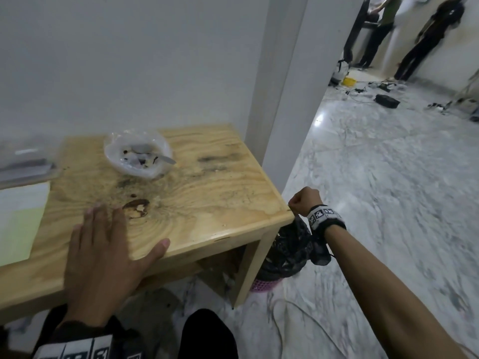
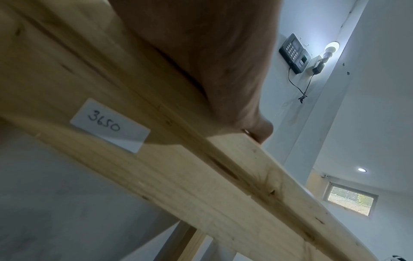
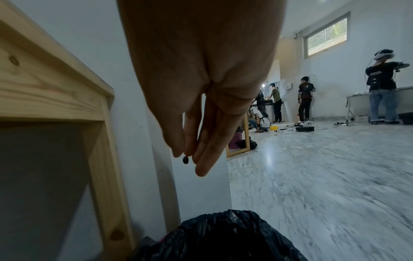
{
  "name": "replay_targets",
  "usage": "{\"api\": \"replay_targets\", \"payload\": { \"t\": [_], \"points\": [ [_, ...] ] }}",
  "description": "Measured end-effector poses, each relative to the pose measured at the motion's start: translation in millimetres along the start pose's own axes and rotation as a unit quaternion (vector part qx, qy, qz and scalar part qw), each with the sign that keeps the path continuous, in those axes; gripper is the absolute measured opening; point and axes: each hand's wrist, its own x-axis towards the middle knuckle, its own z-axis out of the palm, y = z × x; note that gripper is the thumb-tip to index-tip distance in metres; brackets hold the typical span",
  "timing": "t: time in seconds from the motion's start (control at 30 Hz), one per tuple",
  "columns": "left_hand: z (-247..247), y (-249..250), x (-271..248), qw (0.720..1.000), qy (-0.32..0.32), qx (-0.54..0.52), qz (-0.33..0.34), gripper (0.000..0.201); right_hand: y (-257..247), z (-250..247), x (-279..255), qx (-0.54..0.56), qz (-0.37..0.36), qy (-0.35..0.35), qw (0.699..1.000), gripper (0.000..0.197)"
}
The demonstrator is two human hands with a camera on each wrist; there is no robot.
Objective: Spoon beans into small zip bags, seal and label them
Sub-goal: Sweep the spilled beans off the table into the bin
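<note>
A white bowl [image 1: 137, 154] with a few dark beans, a clear bag and a metal spoon [image 1: 167, 159] stands at the back of the wooden table [image 1: 207, 203]. Clear zip bags [image 1: 26, 167] lie blurred at the far left, with a pale sheet [image 1: 18, 221] in front of them. My left hand [image 1: 103, 244] rests flat on the table's front edge, fingers straight. My right hand [image 1: 302, 200] hangs curled just off the table's right corner. In the right wrist view its fingertips [image 3: 202, 169] pinch one dark bean [image 3: 185, 159] above a black bin bag [image 3: 223, 238].
The bin bag [image 1: 290, 252] sits in a pink basket [image 1: 261, 285] against the table's right leg. A white sticker [image 2: 109, 125] reading 3650 is on the table's front rail. A white pillar [image 1: 285, 99] stands behind. Cables, gear and several people are across the marble floor.
</note>
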Motion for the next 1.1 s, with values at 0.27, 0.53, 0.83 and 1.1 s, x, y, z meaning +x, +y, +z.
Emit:
{"api": "replay_targets", "payload": {
  "t": [0.27, 0.53, 0.83, 1.1],
  "points": [
    [3.3, -0.9, -2.1, 1.0, 0.014, -0.016, -0.001, 0.117, -5.9, -6.6, 5.7, -0.032, -0.027, 0.023, 0.999, 0.011],
    [3.3, 1.8, -5.7, 1.0, 0.009, -0.023, -0.003, 0.119, -70.4, -70.6, -10.9, 0.022, -0.139, 0.1, 0.985, 0.006],
    [-4.4, 6.2, -9.0, 0.999, -0.026, -0.041, -0.023, 0.126, -244.1, -50.0, -117.5, 0.017, -0.398, -0.045, 0.916, 0.012],
    [-13.8, 5.5, -12.9, 0.996, -0.022, -0.085, -0.027, 0.127, -314.9, 19.9, -149.4, -0.082, -0.429, -0.084, 0.895, 0.028]
  ]
}}
